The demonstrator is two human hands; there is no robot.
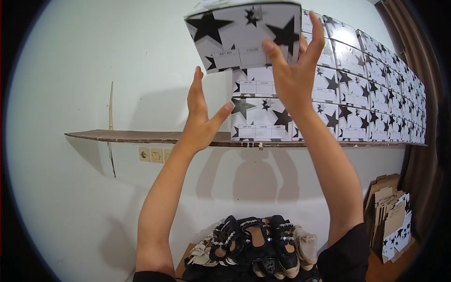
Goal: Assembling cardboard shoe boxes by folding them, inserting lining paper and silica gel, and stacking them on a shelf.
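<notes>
- box (246, 37) lay above our spread left hand (199, 124), long edge sideways
- right hand (296, 80), spread at the box's right end, was nearer; we couldn't tell its grip

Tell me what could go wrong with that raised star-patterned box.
1. The raised box is tilted, with the left hand open near its lower left corner and the right hand at its right side; it might tip or slip, though how firm the hold is cannot be told.
2. Its lower edge is close to the stacked boxes in view, so it might knock them.
3. Shoes are piled lower down; a dropped box could possibly hit them.
</notes>
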